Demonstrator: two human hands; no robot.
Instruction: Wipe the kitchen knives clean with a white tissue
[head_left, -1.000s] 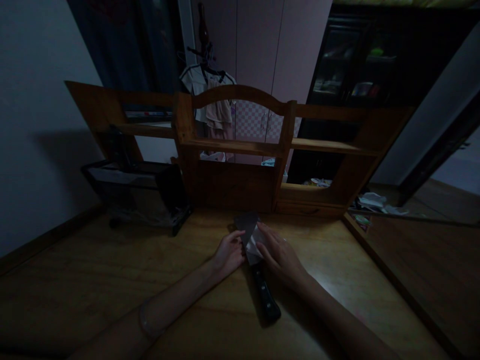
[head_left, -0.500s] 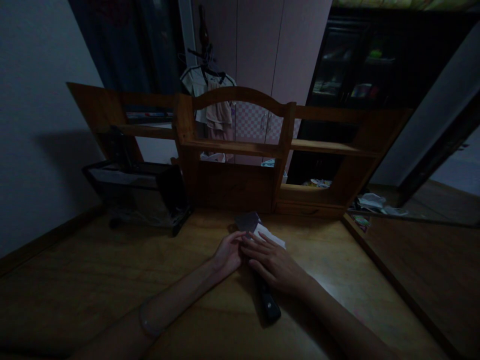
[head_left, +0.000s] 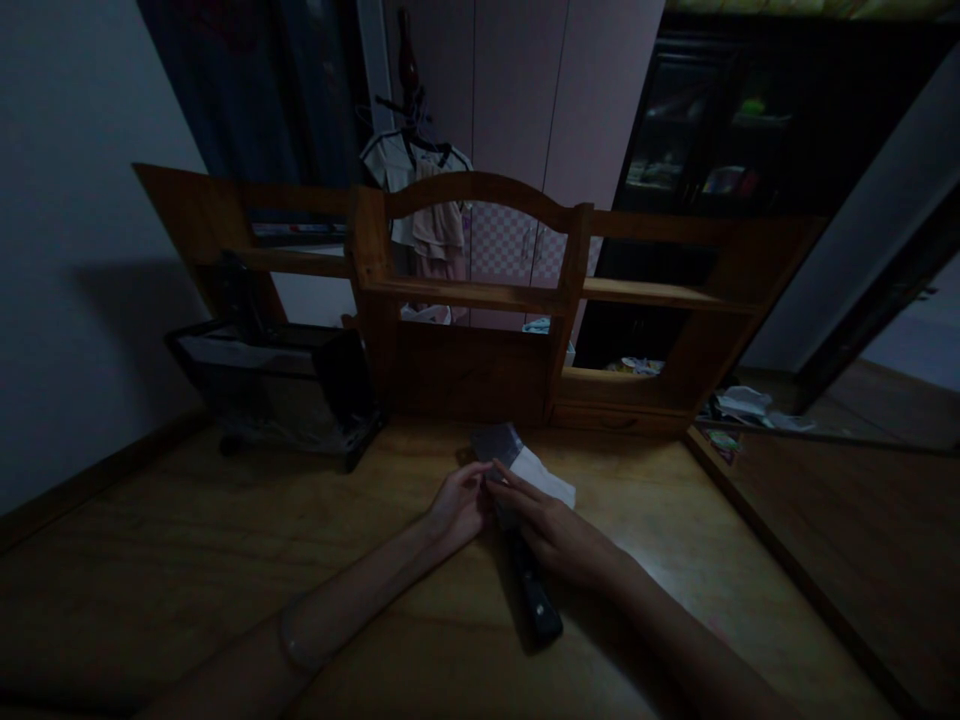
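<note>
A knife with a black riveted handle (head_left: 538,605) lies slanted on the wooden tabletop, its handle end toward me. In line with it, beyond my fingers, a broad grey flat part (head_left: 496,445) looks like its blade. White paper or tissue (head_left: 546,478) lies against the grey part on the right. My left hand (head_left: 459,508) is at the knife's left side, fingers curled, fingertips at its middle. My right hand (head_left: 562,530) comes over from the right, fingers together and bent across the knife, tips meeting the left ones. What the fingertips pinch is hidden and dark.
A wooden shelf unit (head_left: 465,295) stands along the desk's back. At the left sits a black-framed object (head_left: 274,390) with clear plastic about it. Beyond the shelf are hanging clothes (head_left: 435,220) and a pink wardrobe (head_left: 517,110). A raised rim (head_left: 765,540) borders the right.
My right hand's fingers have drawn together and tipped off the white paper, showing more of it and of the knife handle. My left hand has barely moved.
</note>
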